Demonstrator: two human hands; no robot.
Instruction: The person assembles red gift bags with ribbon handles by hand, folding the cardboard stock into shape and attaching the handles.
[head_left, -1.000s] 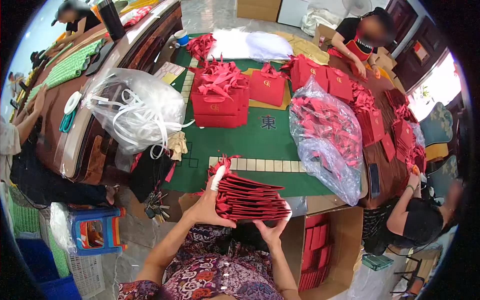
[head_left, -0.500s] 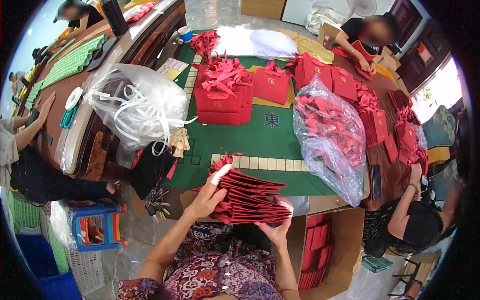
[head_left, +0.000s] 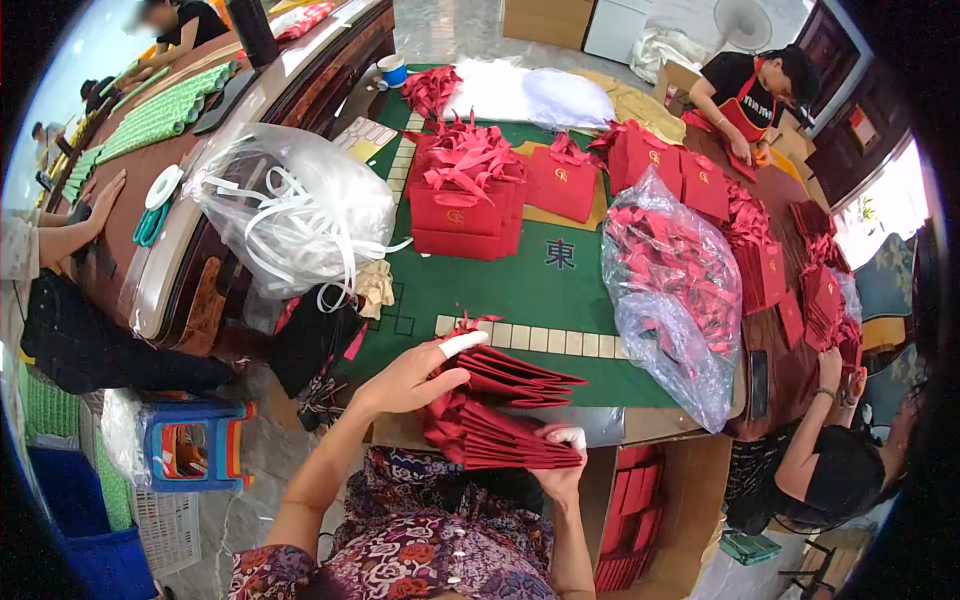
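A stack of flat red gift bags [head_left: 520,440] with red ribbon handles is fanned out in front of me, split into an upper and a lower bunch. My left hand [head_left: 412,382], a white cover on one finger, grips the ribbon end of the upper bunch [head_left: 530,378]; some of its fingers are hidden by the bags. At the other end, my right hand [head_left: 562,468] pinches the lower bunch by its right edge. White wrapping also covers a fingertip of this hand. Both bunches are held over the near edge of the green table mat [head_left: 480,285].
Standing red bags [head_left: 465,225] with ribbons are grouped on the mat. A clear bag of red ribboned pieces [head_left: 675,290] lies right, a plastic bag of white straps [head_left: 300,210] left. Below right is a cardboard box [head_left: 690,500] of red bags. Several people work around the tables.
The stack has parted into two bunches, the lower one dropping slightly with my right hand. My left hand has shifted a little right, its fingers straighter. The view has moved slightly.
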